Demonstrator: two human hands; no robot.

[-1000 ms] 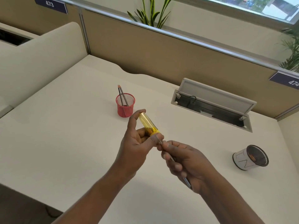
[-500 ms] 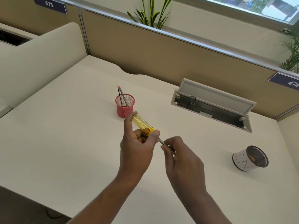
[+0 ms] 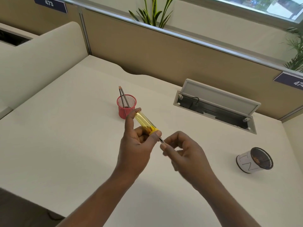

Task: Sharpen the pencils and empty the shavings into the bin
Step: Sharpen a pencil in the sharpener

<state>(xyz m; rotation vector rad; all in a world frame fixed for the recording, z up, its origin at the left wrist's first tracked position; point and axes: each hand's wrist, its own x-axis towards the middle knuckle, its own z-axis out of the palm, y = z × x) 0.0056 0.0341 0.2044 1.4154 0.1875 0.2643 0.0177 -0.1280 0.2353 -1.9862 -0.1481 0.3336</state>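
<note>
My left hand [image 3: 136,145] grips a yellow see-through tube sharpener [image 3: 145,122], held tilted above the middle of the desk, with shavings inside near its yellow cap. A pencil [image 3: 161,140] sticks into the cap end; only a short dark piece shows. My right hand [image 3: 183,153] pinches that pencil between thumb and fingers, and the rest of the pencil is hidden behind the hand. Two more pencils [image 3: 123,97] stand in a red mesh cup [image 3: 126,106] just behind the sharpener. A small mesh bin [image 3: 255,160] wrapped in white paper lies tipped at the right.
The cream desk [image 3: 65,136] is fenced by tan partition panels [image 3: 164,53] at the back and a cream divider [image 3: 41,51] on the left. An open cable hatch [image 3: 214,105] is set into the desk at the back right. Plants stand behind the partition.
My right hand has rotated around the pencil, its fingers regripping nearer the sharpener's cap. The left hand and sharpener dipped slightly and stay almost in place.
</note>
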